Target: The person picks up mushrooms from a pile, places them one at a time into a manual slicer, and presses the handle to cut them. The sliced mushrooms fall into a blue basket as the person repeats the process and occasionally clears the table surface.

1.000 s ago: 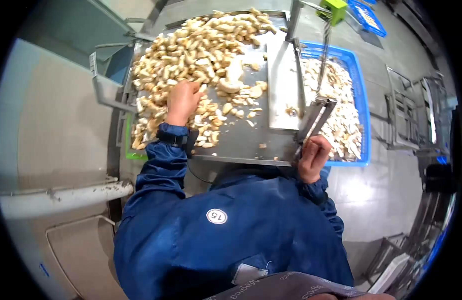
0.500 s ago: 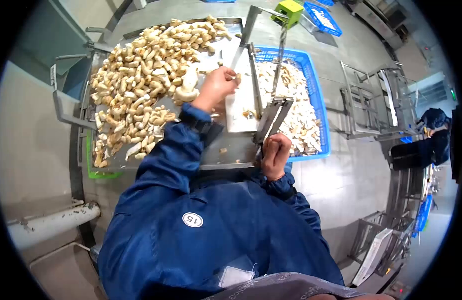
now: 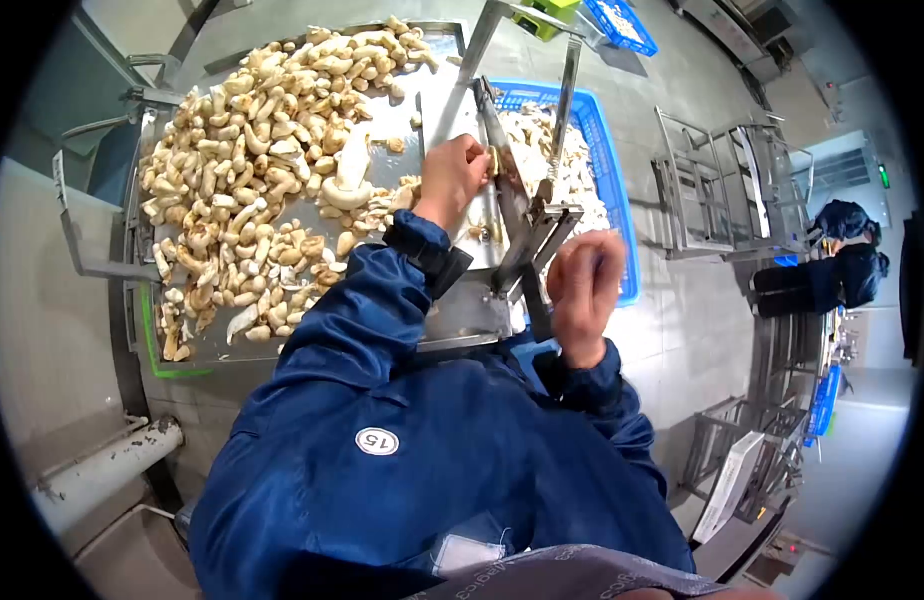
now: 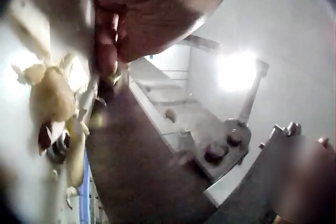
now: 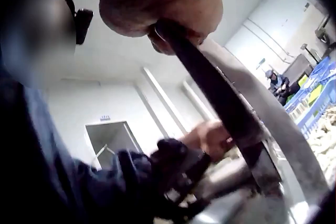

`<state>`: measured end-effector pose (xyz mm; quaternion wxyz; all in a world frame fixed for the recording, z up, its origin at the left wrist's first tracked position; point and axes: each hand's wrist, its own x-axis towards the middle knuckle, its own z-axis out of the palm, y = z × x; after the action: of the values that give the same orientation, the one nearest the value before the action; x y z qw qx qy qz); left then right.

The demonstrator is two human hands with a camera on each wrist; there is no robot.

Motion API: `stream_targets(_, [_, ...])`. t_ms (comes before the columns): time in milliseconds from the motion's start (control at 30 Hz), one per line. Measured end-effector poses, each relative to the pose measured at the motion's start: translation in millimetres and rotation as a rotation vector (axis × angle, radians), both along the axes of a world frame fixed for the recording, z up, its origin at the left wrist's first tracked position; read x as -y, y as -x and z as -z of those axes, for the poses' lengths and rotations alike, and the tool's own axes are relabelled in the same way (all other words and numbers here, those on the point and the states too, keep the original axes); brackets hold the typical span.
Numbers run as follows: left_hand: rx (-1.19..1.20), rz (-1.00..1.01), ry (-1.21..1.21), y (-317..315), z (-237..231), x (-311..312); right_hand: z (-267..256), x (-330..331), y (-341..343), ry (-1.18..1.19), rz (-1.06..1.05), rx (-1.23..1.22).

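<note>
My left hand (image 3: 452, 182) is over the white board (image 3: 440, 105), pinching a small pale mushroom piece (image 3: 495, 162) beside the upright metal cutter (image 3: 490, 120). In the left wrist view its fingertips (image 4: 107, 58) are right at the cutter's edge, and pale mushroom scraps (image 4: 52, 98) lie on the board. My right hand (image 3: 587, 285), blurred in the head view, is raised by the cutter. The right wrist view shows it gripping the cutter's long dark lever (image 5: 210, 87). To the left, a heap of brownish-white mushrooms (image 3: 247, 165) covers much of the metal tray (image 3: 462, 318).
A blue basket (image 3: 619, 200) of pale mushroom slices (image 3: 537, 135) stands just right of the cutter. A green crate edge (image 3: 154, 335) shows under the tray at left. Metal racks (image 3: 697, 190) and another person (image 3: 847, 255) are farther right.
My left hand has gone right, from the mushroom heap to the board beside the cutter, with a piece in its fingers. The right hand has come up with the lever. The head view has shifted.
</note>
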<state>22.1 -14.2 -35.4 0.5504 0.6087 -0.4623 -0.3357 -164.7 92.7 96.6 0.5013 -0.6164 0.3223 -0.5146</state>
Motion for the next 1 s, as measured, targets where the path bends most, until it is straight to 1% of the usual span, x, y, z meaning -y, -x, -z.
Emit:
stream_targets(33, [0.085, -0.042, -0.002, 2, 5, 5, -3, 4, -1, -0.010, -0.019, 0.024])
stream_targets(67, [0.073, -0.024, 0.001, 1, 10, 6, -5, 7, -2, -0.017, -0.042, 0.050])
stream_targets(100, [0.059, -0.011, 0.007, 0, 15, 7, 5, 2, -3, 0.040, 0.020, 0.015])
stream_targets(133, [0.041, -0.004, 0.018, -1, 16, 8, 31, -3, 2, 0.117, 0.062, 0.000])
stream_targets(167, [-0.109, 0.000, 0.002, 1, 9, 5, 66, -6, 4, 0.267, 0.097, -0.045])
stream_targets(200, [-0.064, -0.015, 0.027, 1, 14, 6, 89, -10, 7, 0.413, 0.136, -0.087])
stream_targets(267, [0.039, -0.040, 0.083, -2, 25, 10, 92, -14, 12, 0.347, 0.115, -0.100])
stream_targets(300, [-0.075, 0.022, -0.010, -1, -10, -5, 93, -14, 11, 0.311, 0.105, -0.101])
stream_targets(333, [0.022, 0.014, -0.013, -2, -14, -7, 67, -13, 12, 0.166, 0.047, -0.042])
stream_targets(367, [0.115, 0.004, -0.016, -2, -14, -8, 33, -8, 8, 0.068, 0.019, -0.015])
stream_targets(400, [0.209, -0.009, -0.012, -2, -14, -8, 13, -4, 4, -0.024, -0.011, 0.014])
stream_targets(433, [0.307, -0.031, -0.002, -1, -16, -7, 14, -6, 3, -0.030, 0.024, 0.019])
stream_targets(500, [0.016, 0.038, -0.021, -4, -14, -6, 18, -8, -2, -0.026, 0.084, 0.026])
stream_targets(533, [-0.133, 0.070, -0.029, -5, -10, -6, 51, -10, 4, 0.164, 0.080, 0.016])
stream_targets(567, [-0.087, 0.075, -0.040, -6, -2, -1, 83, -14, 10, 0.212, 0.075, 0.005])
stream_targets(633, [-0.051, 0.068, -0.042, -5, -7, -6, 99, -21, 9, 0.258, 0.074, -0.005])
stream_targets(667, [-0.030, 0.065, -0.040, -5, -11, -6, 102, -18, 14, 0.213, 0.058, 0.004])
stream_targets(700, [-0.006, 0.063, -0.066, -4, -12, -6, 81, -16, 10, 0.158, 0.047, 0.012])
stream_targets(733, [-0.040, 0.066, -0.031, -4, -2, -2, 56, -15, 7, 0.099, 0.040, 0.017])
stream_targets(767, [0.019, 0.057, -0.062, -3, -6, -5, 26, -9, 3, 0.005, 0.040, -0.006])
stream_targets(800, [0.080, 0.043, -0.086, -3, -12, -5, 3, -6, -3, -0.077, 0.015, 0.071])
stream_targets(833, [0.052, 0.038, -0.010, -3, -4, -2, 4, -5, -4, -0.028, 0.028, 0.039])
stream_targets(867, [0.029, 0.036, -0.006, -3, -3, -1, 8, -4, -6, 0.022, 0.039, 0.008])
stream_targets(933, [-0.021, 0.027, -0.005, -2, -9, -5, 52, -11, 1, 0.207, 0.086, -0.039])
stream_targets(967, [0.007, 0.039, -0.005, -2, -3, -2, 78, -16, 8, 0.237, 0.103, -0.045])
stream_targets(1000, [-0.024, 0.039, -0.012, -3, -2, -2, 96, -21, 12, 0.226, 0.083, -0.001])
